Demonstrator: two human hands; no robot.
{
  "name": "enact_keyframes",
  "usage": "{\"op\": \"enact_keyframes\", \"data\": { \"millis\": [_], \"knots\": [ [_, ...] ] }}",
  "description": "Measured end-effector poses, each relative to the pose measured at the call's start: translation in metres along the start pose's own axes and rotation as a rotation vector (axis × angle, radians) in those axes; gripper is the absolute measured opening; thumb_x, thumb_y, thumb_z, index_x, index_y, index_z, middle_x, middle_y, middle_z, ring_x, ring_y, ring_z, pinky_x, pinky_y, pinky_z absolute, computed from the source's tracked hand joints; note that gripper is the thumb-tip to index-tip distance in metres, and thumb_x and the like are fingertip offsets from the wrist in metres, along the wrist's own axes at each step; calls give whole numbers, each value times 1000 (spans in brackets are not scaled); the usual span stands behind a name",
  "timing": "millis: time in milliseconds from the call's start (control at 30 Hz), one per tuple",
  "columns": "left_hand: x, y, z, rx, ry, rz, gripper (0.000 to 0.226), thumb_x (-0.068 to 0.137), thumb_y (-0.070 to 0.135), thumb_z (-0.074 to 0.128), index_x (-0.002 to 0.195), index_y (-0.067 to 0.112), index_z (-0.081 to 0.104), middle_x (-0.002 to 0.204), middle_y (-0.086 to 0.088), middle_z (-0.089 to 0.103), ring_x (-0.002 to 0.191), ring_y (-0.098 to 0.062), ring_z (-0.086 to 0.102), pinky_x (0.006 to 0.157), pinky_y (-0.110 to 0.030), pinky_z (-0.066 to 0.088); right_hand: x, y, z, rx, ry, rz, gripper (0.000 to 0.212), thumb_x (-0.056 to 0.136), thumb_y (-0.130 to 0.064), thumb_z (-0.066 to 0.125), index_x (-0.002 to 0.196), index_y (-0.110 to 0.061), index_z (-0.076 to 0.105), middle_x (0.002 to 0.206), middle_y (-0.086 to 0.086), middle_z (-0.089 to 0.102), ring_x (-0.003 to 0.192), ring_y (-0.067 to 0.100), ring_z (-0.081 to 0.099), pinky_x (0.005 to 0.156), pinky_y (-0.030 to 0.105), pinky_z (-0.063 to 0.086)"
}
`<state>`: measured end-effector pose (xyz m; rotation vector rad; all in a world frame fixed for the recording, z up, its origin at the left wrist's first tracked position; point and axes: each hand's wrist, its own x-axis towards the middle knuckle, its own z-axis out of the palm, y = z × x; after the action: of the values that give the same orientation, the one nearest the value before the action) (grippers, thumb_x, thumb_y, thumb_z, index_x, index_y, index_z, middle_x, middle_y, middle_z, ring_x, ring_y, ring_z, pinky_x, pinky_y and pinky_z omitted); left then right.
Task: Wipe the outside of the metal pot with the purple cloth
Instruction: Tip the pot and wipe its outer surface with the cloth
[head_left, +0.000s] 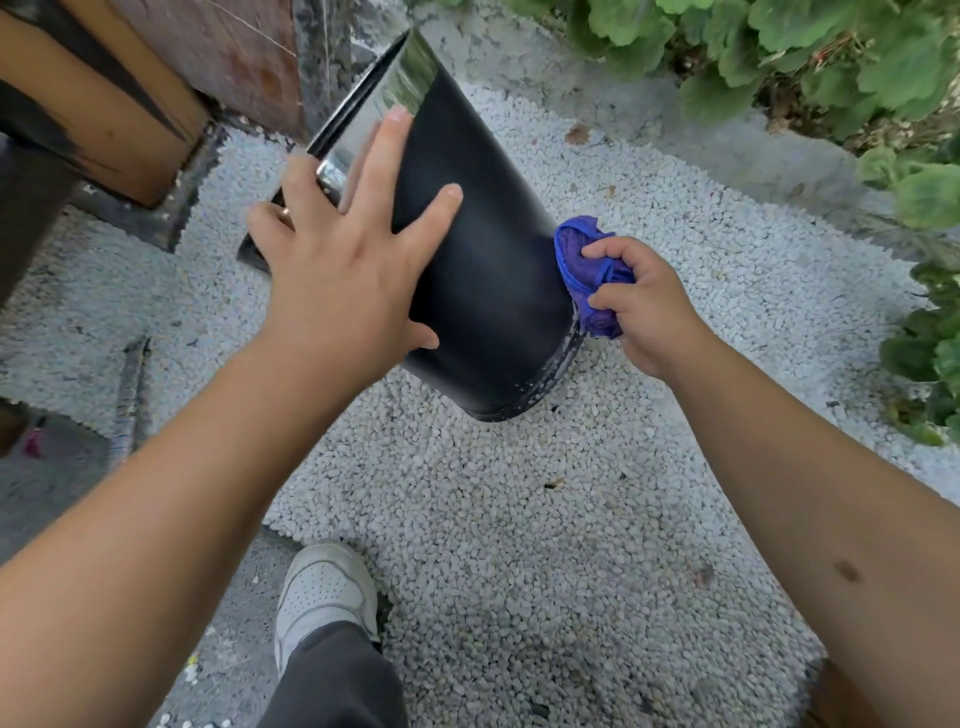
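entry, single head view. the metal pot (483, 249) is sitting tilted on the white gravel (519, 519), its rim end leaning away from me toward the upper left and its base end resting on the stones nearest me. the side facing me is reading dark and matte; a shiny reflective strip is showing near the rim, and pale specks are showing along the base edge.

my left hand (343, 260) is lying flat against the left flank of the pot, fingers spread and straight, thumb pointing toward the base. nothing is being grasped here; the palm is only pressing on the wall.

my right hand (644, 306) is clenching the purple cloth (587, 270), fingers curled round the bunched fabric. the cloth is touching the pot's right side low down, just above the base edge. part of the cloth is bulging out above my fingers and part is hanging below them.

surroundings: green leafy plants (779, 52) are lining the top and right edges, beyond a pale concrete border. a brown wooden structure (119, 104) is standing at upper left, just beside the pot's rim. my white shoe (322, 587) and a dark trouser leg (337, 680) are showing at the bottom, at the edge of the gravel.
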<state>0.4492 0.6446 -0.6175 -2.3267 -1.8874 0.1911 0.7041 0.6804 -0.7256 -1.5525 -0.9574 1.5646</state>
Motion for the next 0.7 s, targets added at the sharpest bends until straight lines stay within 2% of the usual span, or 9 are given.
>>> {"op": "enact_keyframes", "data": {
  "millis": [100, 200, 433, 700],
  "knots": [
    [3, 8, -4, -22, 2, -15, 120, 37, 55, 93, 143, 35, 41, 165, -12, 15, 119, -62, 37, 76, -58, 38, 6, -5, -9, -5, -8, -4, 51, 74, 17, 49, 92, -27, 67, 103, 8, 63, 80, 22, 59, 63, 28, 46],
    [4, 3, -3, 4, -10, 4, 126, 35, 55, 93, 146, 34, 38, 164, -9, 18, 119, -64, 37, 74, -56, 37, 12, -10, -11, -53, -52, -22, 50, 68, 11, 52, 90, -31, 68, 103, 9, 63, 81, 25, 57, 65, 32, 44],
    [-2, -1, 1, 21, -50, -79, 130, 33, 58, 93, 147, 39, 36, 164, -2, 20, 120, -61, 37, 76, -52, 36, 14, -15, -6, -149, -83, -65, 51, 69, 3, 53, 87, -42, 68, 96, -1, 65, 73, 20, 58, 60, 30, 46],
    [-1, 12, -3, 29, -46, -98, 129, 32, 54, 95, 146, 42, 35, 164, 1, 18, 118, -57, 38, 76, -52, 37, -2, -4, -10, -32, -44, -6, 49, 69, 6, 53, 87, -37, 68, 100, 3, 64, 77, 19, 58, 61, 28, 45]
  ]
}}
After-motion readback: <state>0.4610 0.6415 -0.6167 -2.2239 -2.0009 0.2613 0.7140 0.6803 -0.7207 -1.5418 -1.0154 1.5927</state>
